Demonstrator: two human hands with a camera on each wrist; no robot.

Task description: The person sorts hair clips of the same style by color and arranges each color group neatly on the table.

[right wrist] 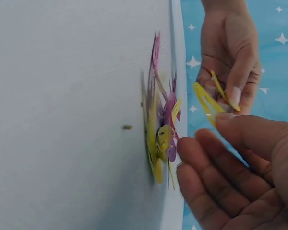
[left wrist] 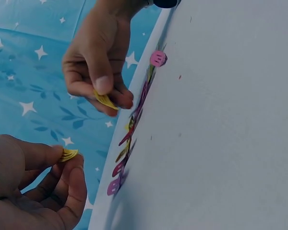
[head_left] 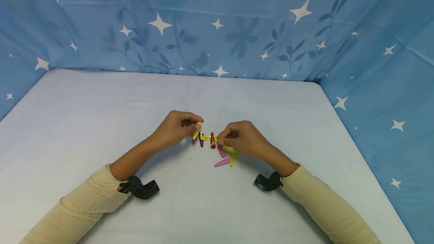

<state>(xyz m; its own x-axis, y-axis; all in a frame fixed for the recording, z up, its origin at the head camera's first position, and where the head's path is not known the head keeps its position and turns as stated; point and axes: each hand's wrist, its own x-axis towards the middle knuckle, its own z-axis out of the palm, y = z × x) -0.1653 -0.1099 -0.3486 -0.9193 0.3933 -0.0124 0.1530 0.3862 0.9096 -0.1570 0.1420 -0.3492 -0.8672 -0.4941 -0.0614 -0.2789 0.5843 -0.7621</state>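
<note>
Both hands are raised just above a cluster of snap hair clips on the table. Between thumb and fingers, my left hand (head_left: 174,129) pinches a yellow hair clip (left wrist: 69,155). The right hand (head_left: 247,138) pinches another yellow hair clip (right wrist: 206,100) by one end. Beneath and between them lie a red hair clip (head_left: 213,141), a second red clip (head_left: 201,139), a pink clip (head_left: 222,162) and several yellow and purple ones. The clips lie close together in a bent line, some overlapping. Whether they are linked, I cannot tell. The fingers partly cover those nearest the right hand.
A white cloth covers the table (head_left: 203,206). Blue curtains (head_left: 217,22) with white stars and leaf patterns stand along the back and sides. Black wrist devices (head_left: 142,189) hang at both beige sleeves. A small dark speck (right wrist: 127,127) lies on the cloth.
</note>
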